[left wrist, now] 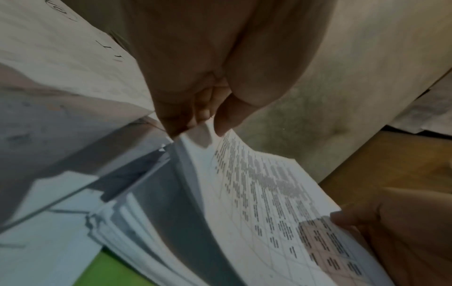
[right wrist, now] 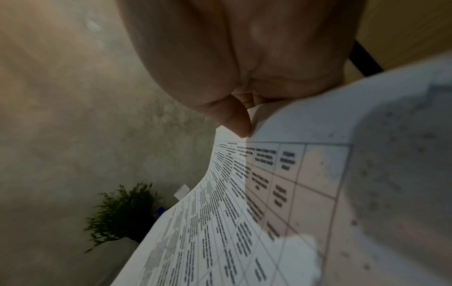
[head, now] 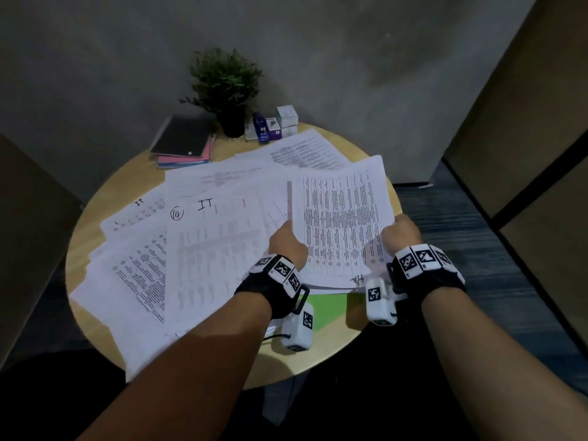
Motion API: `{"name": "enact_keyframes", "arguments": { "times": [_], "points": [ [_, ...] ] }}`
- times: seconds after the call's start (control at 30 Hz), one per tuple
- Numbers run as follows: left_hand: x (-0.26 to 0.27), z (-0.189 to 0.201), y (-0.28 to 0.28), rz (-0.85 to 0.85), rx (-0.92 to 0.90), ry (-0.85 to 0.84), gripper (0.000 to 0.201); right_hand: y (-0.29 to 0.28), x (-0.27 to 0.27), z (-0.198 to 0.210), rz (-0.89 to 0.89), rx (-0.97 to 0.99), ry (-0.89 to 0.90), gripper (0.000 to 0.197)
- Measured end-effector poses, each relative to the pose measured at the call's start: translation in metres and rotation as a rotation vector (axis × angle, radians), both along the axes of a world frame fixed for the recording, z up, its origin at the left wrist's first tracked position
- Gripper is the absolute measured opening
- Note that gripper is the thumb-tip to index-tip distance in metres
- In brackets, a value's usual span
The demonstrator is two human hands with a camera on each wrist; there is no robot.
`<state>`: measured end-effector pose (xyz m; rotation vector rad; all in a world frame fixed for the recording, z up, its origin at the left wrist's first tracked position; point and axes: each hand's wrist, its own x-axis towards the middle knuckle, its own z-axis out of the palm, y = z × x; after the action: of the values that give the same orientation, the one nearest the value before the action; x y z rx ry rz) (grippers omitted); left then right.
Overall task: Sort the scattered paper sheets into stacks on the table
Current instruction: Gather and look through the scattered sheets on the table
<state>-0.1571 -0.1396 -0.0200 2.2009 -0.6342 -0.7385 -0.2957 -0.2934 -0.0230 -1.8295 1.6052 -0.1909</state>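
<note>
Hands: your left hand (head: 285,240) and right hand (head: 401,233) each pinch an edge of the printed sheet (head: 342,218) above scattered papers (head: 197,249) on the tabletop (head: 318,354).

A round wooden table (head: 321,361) carries scattered paper sheets (head: 197,246). At its far edge sit stacked notebooks (head: 183,141), a potted plant (head: 227,90) and small boxes (head: 280,124)

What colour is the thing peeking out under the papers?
Bright green sheet, clearest in the head view.
</note>
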Motion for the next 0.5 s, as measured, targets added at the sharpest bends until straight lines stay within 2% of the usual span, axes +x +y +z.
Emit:
{"name": "enact_keyframes", "arguments": {
  "times": [0.13,0.23,0.4,0.5],
  "points": [
    [-0.006,-0.004,-0.006,-0.114,0.211,-0.042,0.051,-0.002,0.002,-0.017,-0.016,0.116,0.086,0.039],
    [-0.006,-0.007,-0.007,-0.147,0.235,-0.057,0.051,-0.002,0.0,-0.021,0.002,0.137,0.101,0.034],
    [0.006,0.007,0.003,-0.159,0.089,0.019,0.059,0.003,0.003,-0.008,-0.003,0.039,0.115,0.062],
    [0.022,0.027,0.023,-0.132,-0.055,0.032,0.055,0.018,0.014,0.01,0.123,-0.027,-0.001,0.054]
  ]
}}
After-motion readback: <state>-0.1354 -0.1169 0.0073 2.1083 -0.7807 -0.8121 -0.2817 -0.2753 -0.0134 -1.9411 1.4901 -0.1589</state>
